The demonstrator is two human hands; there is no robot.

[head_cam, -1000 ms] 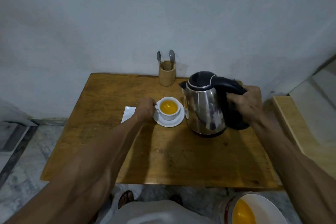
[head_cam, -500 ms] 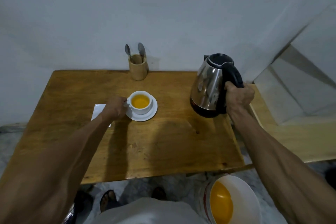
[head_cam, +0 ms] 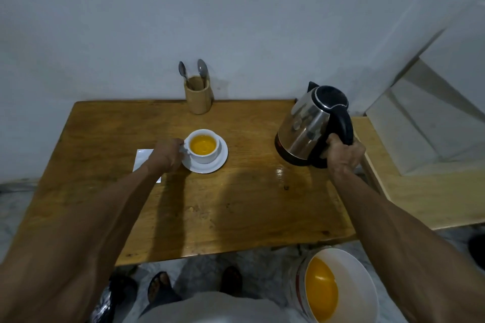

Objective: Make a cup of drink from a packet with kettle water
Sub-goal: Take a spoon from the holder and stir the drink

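Observation:
A white cup (head_cam: 203,155) with orange-yellow drink stands on a white saucer (head_cam: 220,162) in the middle of the wooden table (head_cam: 236,207). My left hand (head_cam: 168,153) grips the cup's handle from the left. A steel kettle (head_cam: 304,126) with a black lid and handle sits tilted at the table's right edge, and my right hand (head_cam: 343,155) is closed around its black handle. A white packet (head_cam: 143,158) lies flat on the table, partly hidden under my left wrist.
A wooden holder (head_cam: 198,96) with two spoons stands at the table's back edge by the wall. A white bucket (head_cam: 338,286) with orange liquid sits on the floor at the front right. A pale wooden ledge (head_cam: 420,191) adjoins the table's right side.
My right hand has carried the kettle from beside the cup to the table's right edge. My left hand has stayed on the cup handle.

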